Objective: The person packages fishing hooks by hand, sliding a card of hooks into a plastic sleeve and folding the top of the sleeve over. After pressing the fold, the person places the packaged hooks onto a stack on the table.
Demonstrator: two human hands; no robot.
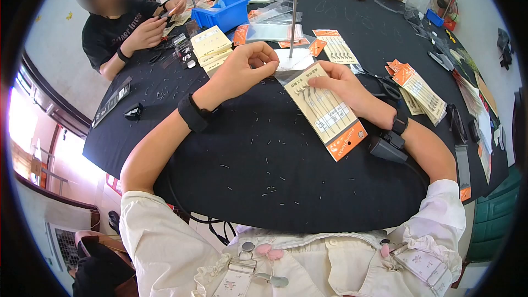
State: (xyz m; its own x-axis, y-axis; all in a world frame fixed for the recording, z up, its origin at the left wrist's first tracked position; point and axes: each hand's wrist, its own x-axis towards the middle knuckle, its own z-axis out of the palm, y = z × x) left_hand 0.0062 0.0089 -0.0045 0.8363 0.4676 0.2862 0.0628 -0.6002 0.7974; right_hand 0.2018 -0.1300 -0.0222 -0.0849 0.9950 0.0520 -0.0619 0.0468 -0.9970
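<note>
Firstly, at the far left of the round black table (181, 148), a co-worker in a dark shirt (104, 36) is seen handling small cards with both hands. Near this person a stack of pale yellow cards (210, 47) and a blue plastic bin (226, 12) are placed.

Toward the middle, the left hand (245, 69) is held just above the table with its fingers curled inward into a loose fist; whether something thin is pinched between them cannot be told. A black wristband (193, 113) is worn on this wrist. A clear plastic sleeve (294, 61) lies just beside the fist, at the top edge of the card.

Next, the needle card (325, 111) with an orange corner is seen lying tilted on the table between both hands. It is pressed flat by the right hand (341, 85), whose fingers are narrow and rest on the upper part of the card, touching the row of needles.

For this step to be done well, the card should be kept steady under the right fingers, and the sleeve opening should be held straight, so that the needles are not bent.

Further right, more stacks of orange-cornered cards (421, 89) are spread near the table edge.
</note>
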